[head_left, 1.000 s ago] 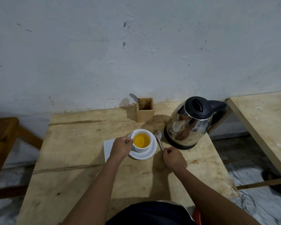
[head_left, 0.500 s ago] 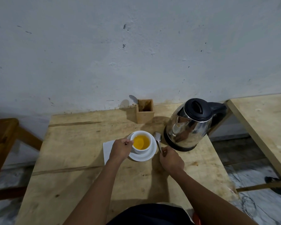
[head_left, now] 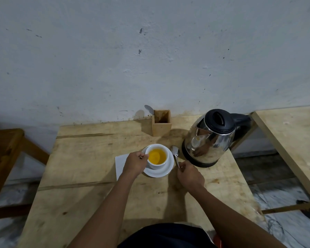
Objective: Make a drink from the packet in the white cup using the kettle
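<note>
White ceramic cup (head_left: 157, 156) filled with orange-yellow liquid (head_left: 157, 156), standing upright on round white saucer (head_left: 159, 171) toward the far-middle part of pale wooden table (head_left: 89, 158). Left hand (head_left: 135, 163) pressed against the cup's left side, fingers curled shut at the rim, apparently pinching the cup's handle; handle itself mostly hidden by the fingers, so exact grip hard to tell. Under the left wrist and the saucer's left edge, flat white sheet of paper (head_left: 120, 162) lying on the wood; whether packet or napkin, cannot tell. Right hand (head_left: 190, 177) just right of the saucer, fingers closed narrowly around the lower end of slim metal spoon (head_left: 175, 154). Spoon bowl pointing away from the body, lying between the saucer's right edge and the kettle base, outside the cup; touching the table or raised slightly, cannot tell. Shiny stainless-steel electric kettle with black lid, handle and base (head_left: 211, 138) upright near the table's right far corner, lid shut, spout turned toward the cup, hands mirrored in its side. Small open square wooden holder (head_left: 161, 122) at the back edge against pale scuffed wall (head_left: 150, 51), with a second metal spoon (head_left: 149, 109) poking out behind its left side. Second wooden tabletop (head_left: 290, 138) to the right, well apart; dark brown wooden frame (head_left: 5, 145) to the left.
</note>
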